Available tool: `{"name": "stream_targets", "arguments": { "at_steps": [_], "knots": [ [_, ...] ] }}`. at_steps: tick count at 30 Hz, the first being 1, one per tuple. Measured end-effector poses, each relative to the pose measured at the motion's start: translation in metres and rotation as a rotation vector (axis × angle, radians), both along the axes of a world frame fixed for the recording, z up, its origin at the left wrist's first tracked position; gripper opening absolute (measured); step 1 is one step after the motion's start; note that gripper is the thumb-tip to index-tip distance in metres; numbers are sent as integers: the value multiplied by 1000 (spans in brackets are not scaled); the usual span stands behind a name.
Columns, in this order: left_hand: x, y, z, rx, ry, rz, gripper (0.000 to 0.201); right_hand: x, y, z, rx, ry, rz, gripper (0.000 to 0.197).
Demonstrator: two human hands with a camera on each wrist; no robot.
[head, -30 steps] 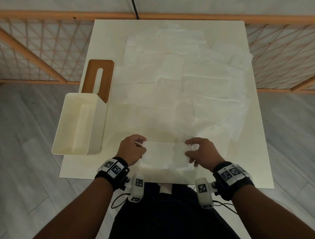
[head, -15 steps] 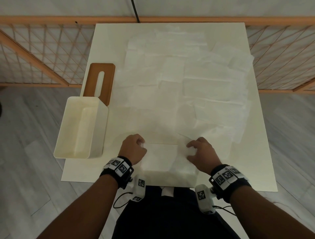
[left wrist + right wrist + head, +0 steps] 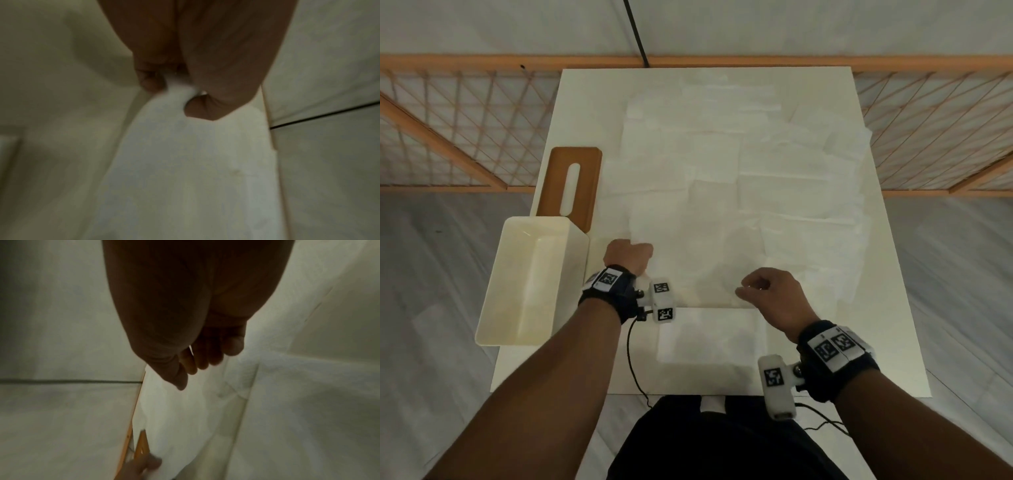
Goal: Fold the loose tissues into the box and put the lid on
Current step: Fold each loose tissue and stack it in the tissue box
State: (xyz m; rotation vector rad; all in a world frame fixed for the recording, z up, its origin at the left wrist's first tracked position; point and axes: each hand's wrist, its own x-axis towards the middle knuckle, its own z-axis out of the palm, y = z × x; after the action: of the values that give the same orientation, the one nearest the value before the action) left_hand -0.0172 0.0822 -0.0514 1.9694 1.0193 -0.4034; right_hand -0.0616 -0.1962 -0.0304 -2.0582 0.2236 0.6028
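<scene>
Several loose white tissues lie spread flat over the cream table. One folded tissue lies near the front edge. Just beyond it, my left hand pinches the left corner of a tissue sheet, its fingers curled on the paper. My right hand pinches the right end of that sheet, with the fingers curled over its edge. The open cream box stands at the table's left edge, empty inside. The brown slotted lid lies flat behind the box.
An orange wooden lattice fence runs behind and beside the table. A black cable hangs down the back wall. Grey plank floor surrounds the table, and the box overhangs the table's left edge.
Both hands have let go of the folded tissue at the front edge and moved farther out. The left hand went toward the box, and both now pinch another sheet.
</scene>
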Motion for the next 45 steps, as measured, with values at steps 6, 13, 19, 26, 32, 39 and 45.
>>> {"name": "stream_targets", "arguments": {
  "at_steps": [6, 13, 19, 26, 32, 39, 45],
  "knots": [
    [-19, -14, 77, -487, -261, 146, 18, 21, 18, 0, 432, 339, -236, 45],
    [-63, -4, 111, -865, -411, 184, 54, 21, 53, 25, 986, 575, -234, 44],
    [-80, -1, 113, -918, -482, 231, 47, 38, 43, 59, 869, 210, -130, 31],
    [-67, -6, 105, -536, -434, 52, 16, 41, 14, 71, 717, 120, -87, 20],
    [-68, -23, 94, -655, -439, 79, 24, 33, 1, 64, 601, 42, -27, 22],
    [-65, -15, 88, -527, -450, -53, 18, 36, -6, 67, 567, 36, -71, 16],
    [-69, -15, 86, -560, -513, -103, 38, 35, -10, 64, 570, -45, -115, 25]
  ]
}}
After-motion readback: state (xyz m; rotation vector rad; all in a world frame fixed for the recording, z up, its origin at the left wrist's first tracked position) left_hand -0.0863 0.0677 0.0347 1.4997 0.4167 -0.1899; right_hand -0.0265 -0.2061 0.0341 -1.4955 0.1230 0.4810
